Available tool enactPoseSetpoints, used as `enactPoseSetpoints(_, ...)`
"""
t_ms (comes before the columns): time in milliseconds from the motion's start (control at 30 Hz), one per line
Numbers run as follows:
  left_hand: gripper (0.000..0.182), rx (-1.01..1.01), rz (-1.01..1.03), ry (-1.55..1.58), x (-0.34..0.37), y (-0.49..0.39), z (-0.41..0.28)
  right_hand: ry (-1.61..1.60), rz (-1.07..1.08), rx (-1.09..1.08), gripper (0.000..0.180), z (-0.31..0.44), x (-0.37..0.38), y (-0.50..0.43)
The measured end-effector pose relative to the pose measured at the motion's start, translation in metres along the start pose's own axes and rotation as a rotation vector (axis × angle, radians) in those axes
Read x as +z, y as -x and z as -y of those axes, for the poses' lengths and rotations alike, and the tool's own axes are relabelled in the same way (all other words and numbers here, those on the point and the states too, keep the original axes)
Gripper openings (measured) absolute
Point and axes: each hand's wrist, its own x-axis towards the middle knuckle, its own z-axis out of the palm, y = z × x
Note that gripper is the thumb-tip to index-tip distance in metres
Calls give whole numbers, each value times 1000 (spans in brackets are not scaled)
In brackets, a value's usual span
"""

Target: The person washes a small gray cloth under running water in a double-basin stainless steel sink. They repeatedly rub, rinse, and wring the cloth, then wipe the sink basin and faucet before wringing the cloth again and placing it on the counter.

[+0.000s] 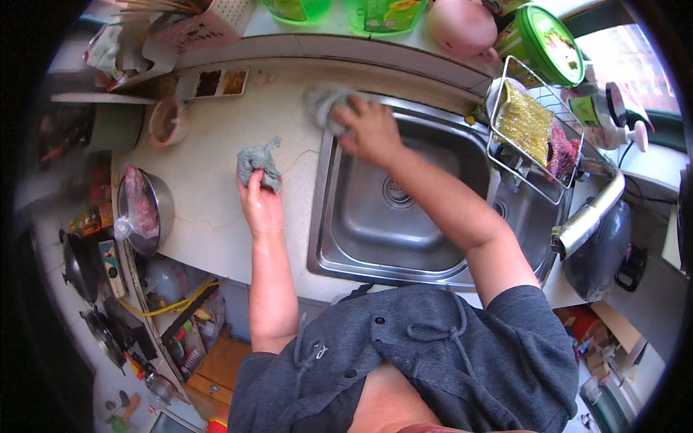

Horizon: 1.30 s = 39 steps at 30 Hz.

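My left hand [261,208] grips a crumpled grey-green cloth [259,162] over the pale countertop [211,140], left of the sink. Beyond the sink's far left corner, my right hand [373,127] presses over a second greyish cloth [327,105], which is blurred. That cloth lies partly on the counter and by the sink's rim. My right forearm crosses above the stainless steel sink [373,227], whose basin shows a round drain [399,190].
A metal bowl [165,211] with a bagged pink item stands at the counter's left edge. Behind it are a small pink bowl [169,122] and a two-part condiment dish [222,83]. A wire rack [568,187] with scouring pads and a faucet [593,216] flank the sink's right side.
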Motion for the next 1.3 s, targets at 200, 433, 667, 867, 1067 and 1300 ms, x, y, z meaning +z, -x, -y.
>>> enactPoseSetpoints(200, 46, -66, -111, -5, -12, 30, -4, 18, 46, 144, 45, -2, 24, -54)
enactPoseSetpoints(433, 45, -16, -121, -19, -28, 44, -19, -1, 338, -265, 33, 78, 7, 34)
enactPoseSetpoints(667, 45, -57, -201, -54, -21, 47, -14, -69, 383, -330, 13, 100, 13, 5)
enactPoseSetpoints(867, 48, -55, -143, -66, -11, 45, -20, 33, 186, 67, 37, -7, 14, -54)
enactPoseSetpoints(1067, 61, 31, 46, -211, 21, -6, 10, 259, -76, 219, 66, -90, -28, 60)
enactPoseSetpoints(1300, 72, 147, 218, -679, 96, -75, 65, 181, -189, 383, 60, -81, -21, 65)
